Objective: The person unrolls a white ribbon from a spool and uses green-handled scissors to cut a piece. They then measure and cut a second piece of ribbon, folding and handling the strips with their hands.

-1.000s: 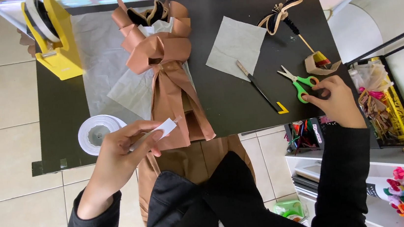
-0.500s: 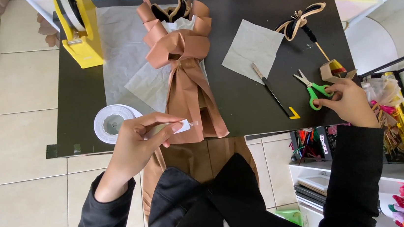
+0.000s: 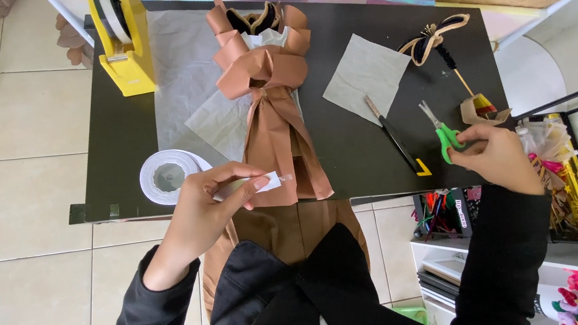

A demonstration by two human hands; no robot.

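Lower centre-left: left hand [image 3: 203, 205] pinching one white tape strip [image 3: 263, 183], beside one tape roll [image 3: 167, 178]. Right of frame: right hand [image 3: 499, 156] gripping one pair of green-handled scissors [image 3: 443, 132]. One brown paper wrap [image 3: 276, 121], one yellow dispenser [image 3: 123, 44] upper left.

Home craft workspace: black table [image 3: 124, 136] on tiled floor [image 3: 10, 126], ribbon-filled shelves [image 3: 573, 177], yellow tape dispenser [image 3: 123, 44].

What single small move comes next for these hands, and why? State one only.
Probably bring the green-handled scissors across to the strip. The left hand pinches a short white tape strip pulled from the white tape roll, near the lower edge of the brown paper dress, while the right hand grips the scissors at the black table edge, apart from the strip.
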